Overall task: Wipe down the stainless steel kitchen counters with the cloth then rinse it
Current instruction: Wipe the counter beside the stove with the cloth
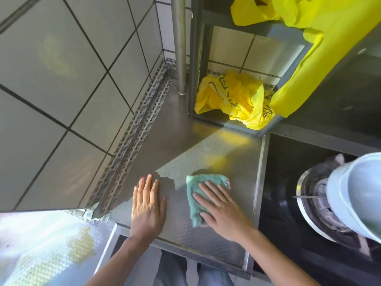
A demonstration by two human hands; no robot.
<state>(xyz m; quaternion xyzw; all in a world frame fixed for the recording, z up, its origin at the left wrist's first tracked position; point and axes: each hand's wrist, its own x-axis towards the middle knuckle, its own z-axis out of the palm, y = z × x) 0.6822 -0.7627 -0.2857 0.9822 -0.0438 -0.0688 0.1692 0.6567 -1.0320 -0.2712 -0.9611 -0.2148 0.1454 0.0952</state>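
Cloth (pixel 203 196), green and folded, lies flat on the steel surface (pixel 206 153) under the right hand (pixel 223 211), whose fingers are straight and spread. This is no closed grip but a flat press, which I judge is meant to keep the whole cloth in contact while wiping. The left hand (pixel 147 207) rests flat beside it with fingers straight and holds nothing, probably to steady the body. The surface has a fine embossed pattern, half in shade and half in sun. Grey tiles (pixel 68 79) rise at the left. Yellow bags (pixel 233 98) sit on a low shelf behind. A burner (pixel 317 199) with a white pot (pixel 358 195) stands to the right.
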